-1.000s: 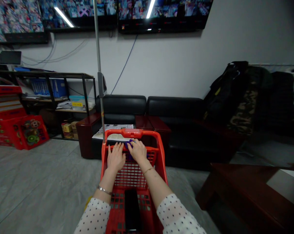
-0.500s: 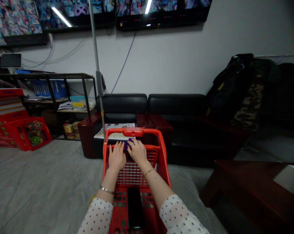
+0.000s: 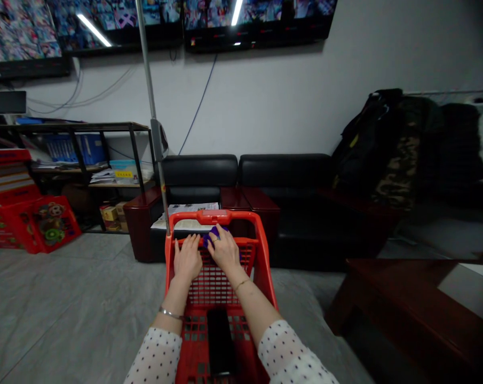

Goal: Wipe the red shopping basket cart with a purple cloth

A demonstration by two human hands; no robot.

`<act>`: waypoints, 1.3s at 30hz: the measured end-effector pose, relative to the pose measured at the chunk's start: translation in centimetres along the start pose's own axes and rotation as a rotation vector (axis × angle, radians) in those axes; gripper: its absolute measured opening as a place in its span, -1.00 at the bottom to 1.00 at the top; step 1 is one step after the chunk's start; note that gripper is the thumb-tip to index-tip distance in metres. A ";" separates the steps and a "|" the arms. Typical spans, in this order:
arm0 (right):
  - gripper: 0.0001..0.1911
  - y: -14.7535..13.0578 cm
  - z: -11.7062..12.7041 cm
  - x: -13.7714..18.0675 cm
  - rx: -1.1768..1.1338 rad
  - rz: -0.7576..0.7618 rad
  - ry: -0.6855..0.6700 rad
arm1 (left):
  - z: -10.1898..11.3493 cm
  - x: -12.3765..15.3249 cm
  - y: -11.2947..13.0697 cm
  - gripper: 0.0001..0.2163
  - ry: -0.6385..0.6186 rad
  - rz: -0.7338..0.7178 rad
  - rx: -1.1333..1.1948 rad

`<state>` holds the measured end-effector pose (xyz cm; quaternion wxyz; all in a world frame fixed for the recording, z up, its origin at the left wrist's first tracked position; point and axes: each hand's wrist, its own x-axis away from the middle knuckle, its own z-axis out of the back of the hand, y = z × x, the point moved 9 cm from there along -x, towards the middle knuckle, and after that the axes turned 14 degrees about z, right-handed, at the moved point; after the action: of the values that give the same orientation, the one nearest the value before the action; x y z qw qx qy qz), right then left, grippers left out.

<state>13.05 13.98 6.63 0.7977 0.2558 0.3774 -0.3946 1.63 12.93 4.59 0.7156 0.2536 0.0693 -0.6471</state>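
A red plastic shopping cart point(image 3: 267, 266) with a grid basket stands right in front of me. My left hand point(image 3: 188, 258) is closed over the red crossbar below the cart's handle. Beside it, my right hand point(image 3: 224, 250) presses a purple cloth point(image 3: 211, 234) against the same bar, its fingers bent round the cloth. Part of the cloth is hidden beneath that hand. A black oblong object point(image 3: 220, 341) lies on the cart's red grid between my forearms. From the cart's left corner rises a grey metal pole point(image 3: 148, 80).
Black sofas point(image 3: 285, 176) with dark red wooden arms line the wall behind the cart. Newspapers point(image 3: 181, 213) lie on the left seat. A dark wooden table point(image 3: 401, 288) is at right; red boxes point(image 3: 53, 221) and a shelf point(image 3: 117, 126) stand at left.
The view has shifted slightly, so the cart and room sit a little further left. My right hand and the cloth have moved slightly along the bar, and more purple shows.
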 end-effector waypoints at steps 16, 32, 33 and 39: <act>-0.73 0.2 -0.4 -0.2 -0.024 -0.024 -0.056 | -0.1 0.4 0.3 -0.52 0.046 -0.015 -0.026; -0.75 1.0 0.1 -0.2 0.017 -0.052 -0.017 | 0.5 -0.1 -0.1 -0.59 0.084 0.033 -0.006; -0.76 2.0 0.4 0.1 0.026 -0.061 -0.026 | 0.5 -0.2 -0.3 -0.59 0.093 0.037 -0.002; -0.75 6.5 2.5 2.2 0.143 -0.357 0.081 | 0.3 -0.6 -0.1 -0.58 0.076 0.052 0.034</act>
<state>20.29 14.81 7.02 0.6789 0.2565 0.4195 -0.5452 1.40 13.31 5.06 0.7248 0.2917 0.0786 -0.6192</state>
